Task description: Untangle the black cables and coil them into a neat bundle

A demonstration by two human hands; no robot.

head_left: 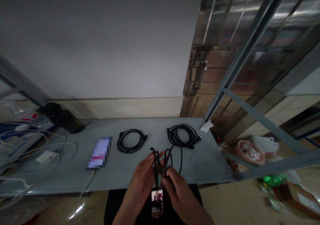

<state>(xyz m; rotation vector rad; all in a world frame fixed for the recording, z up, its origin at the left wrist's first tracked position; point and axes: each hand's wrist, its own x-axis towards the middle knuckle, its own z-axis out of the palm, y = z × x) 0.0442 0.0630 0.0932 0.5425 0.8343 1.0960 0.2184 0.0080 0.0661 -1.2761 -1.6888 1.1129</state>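
My left hand is closed on a black cable, whose small end piece sticks up above the fingers. My right hand pinches loops of the same black cable between thumb and fingers, close beside the left. A strand trails from the held loops toward the table behind. Beyond my hands, one coiled black cable lies on the grey table, and a thicker coiled black cable rests to its right. Below my hands is a small dark panel with a picture.
At left, a phone with a blurred screen has a white cord attached. White cords and a white adapter lie farther left, near a black object. A metal frame post rises at right; a pink basin stands on the floor.
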